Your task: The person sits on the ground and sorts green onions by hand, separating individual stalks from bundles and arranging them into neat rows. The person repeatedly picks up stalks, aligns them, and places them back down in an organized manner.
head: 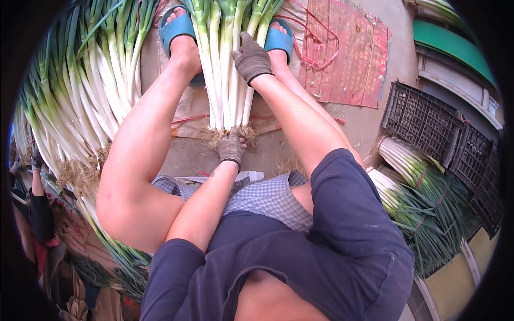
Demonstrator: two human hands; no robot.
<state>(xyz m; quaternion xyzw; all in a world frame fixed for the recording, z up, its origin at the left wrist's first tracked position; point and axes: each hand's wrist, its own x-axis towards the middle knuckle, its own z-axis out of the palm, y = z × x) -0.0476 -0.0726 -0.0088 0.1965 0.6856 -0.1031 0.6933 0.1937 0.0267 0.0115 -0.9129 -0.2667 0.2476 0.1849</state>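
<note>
Several long green onions (225, 80) lie side by side between my feet, white stalks and roots towards me, green leaves pointing away. My left hand (231, 148), in a grey-brown knit glove, is at their root ends, its thumb over the roots and its fingers curled. Farther up, my right hand (253, 58), gloved alike, lies over the right side of the stalks, one finger stretched towards the leaves; whether its hidden fingers grip them cannot be told. Pink-red twine (190, 119) runs crosswise beneath the stalks near the roots.
A large pile of green onions (86, 100) lies left. Flattened red cardboard (345, 60) with loose twine is at upper right. Bundled onions (421, 180) lie right, beside black plastic crates (421, 116). Blue sandals (178, 26) flank the onions. Another person's arm (37, 182) shows far left.
</note>
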